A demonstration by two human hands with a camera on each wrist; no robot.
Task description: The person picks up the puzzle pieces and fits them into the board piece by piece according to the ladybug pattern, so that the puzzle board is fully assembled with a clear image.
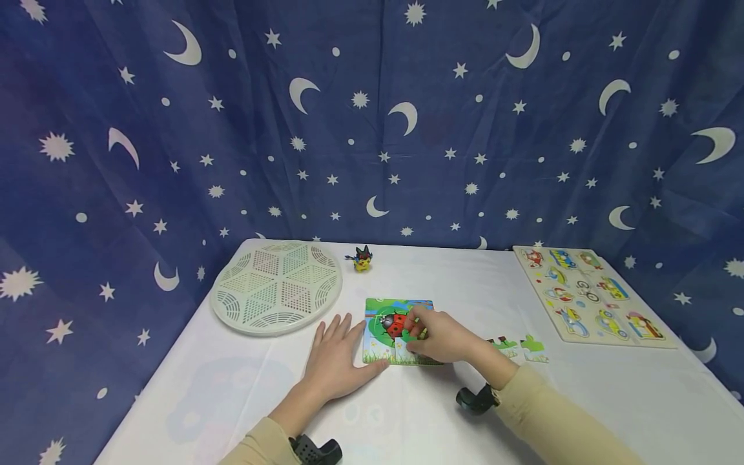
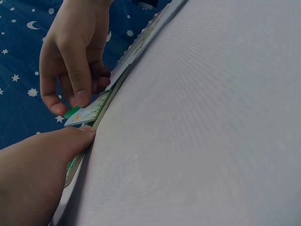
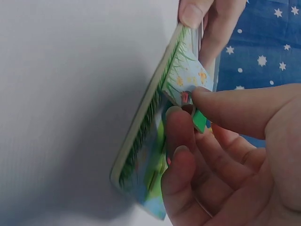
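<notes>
A square ladybug jigsaw puzzle [image 1: 379,354] lies on the white table, with a red ladybug on a green and blue ground. My right hand [image 1: 446,334] is over its right half and pinches a puzzle piece [image 3: 186,70] between thumb and fingers. The piece, printed with grass and small orange flowers, is tilted above the board in the right wrist view. Flat at the puzzle's left side rests my left hand [image 1: 336,371], fingers spread. Its thumb [image 2: 80,136] touches the board's near edge. Part of the board is hidden under the right hand.
Loose puzzle pieces [image 1: 533,349] lie right of the right wrist. A pale round perforated tray [image 1: 276,284] stands at the back left, near a small yellow figurine [image 1: 362,259]. A wooden picture board [image 1: 587,294] lies at the back right, before a starry blue curtain [image 1: 372,129].
</notes>
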